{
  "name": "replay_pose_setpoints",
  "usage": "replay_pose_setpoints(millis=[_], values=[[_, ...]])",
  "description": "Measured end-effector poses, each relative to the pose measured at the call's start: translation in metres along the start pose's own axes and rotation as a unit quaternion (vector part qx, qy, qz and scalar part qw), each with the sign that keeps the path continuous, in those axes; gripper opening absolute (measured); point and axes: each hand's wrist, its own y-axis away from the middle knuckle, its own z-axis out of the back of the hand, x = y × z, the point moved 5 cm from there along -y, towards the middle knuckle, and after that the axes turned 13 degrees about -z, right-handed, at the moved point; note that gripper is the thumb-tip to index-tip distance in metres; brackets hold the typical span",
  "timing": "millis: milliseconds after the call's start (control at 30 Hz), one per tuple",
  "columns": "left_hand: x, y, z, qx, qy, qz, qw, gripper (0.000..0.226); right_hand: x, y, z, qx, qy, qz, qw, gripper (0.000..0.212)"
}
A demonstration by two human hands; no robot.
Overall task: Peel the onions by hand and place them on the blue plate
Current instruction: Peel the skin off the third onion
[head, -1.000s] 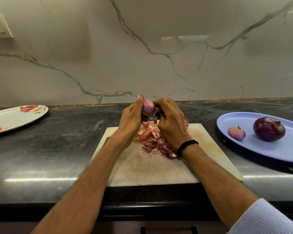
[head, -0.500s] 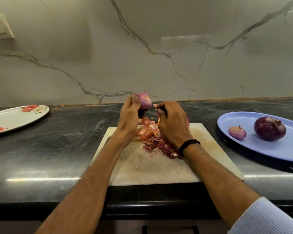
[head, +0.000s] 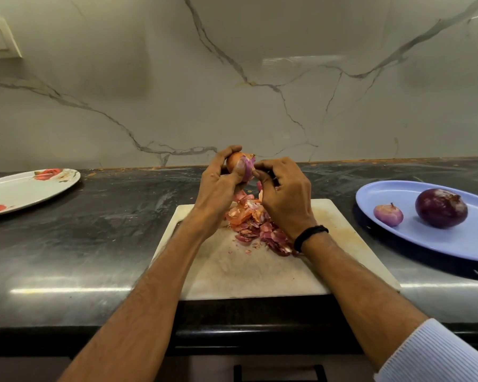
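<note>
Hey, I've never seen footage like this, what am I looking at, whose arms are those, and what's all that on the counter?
No machine here: these are a person's bare arms, filmed by a wide-angle camera worn on their head, looking down. The left hand grips a small partly peeled onion, and the right hand pinches at its skin. Below them a pale cutting board on the black stone counter carries a pile of reddish onion skins. To the right, an oval blue plate holds a small peeled onion and a large dark purple onion. At far left lies a white plate with red flowers.
</note>
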Motion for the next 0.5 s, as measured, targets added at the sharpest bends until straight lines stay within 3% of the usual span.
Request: replay_pose_setpoints(millis=[500], values=[[-0.0003, 0.0029, 0.0028, 0.030, -0.040, -0.043, 0.998, 0.037, -0.0083, -0.0011, -0.0037, 0.068, -0.067, -0.102, 0.990, 0.007]])
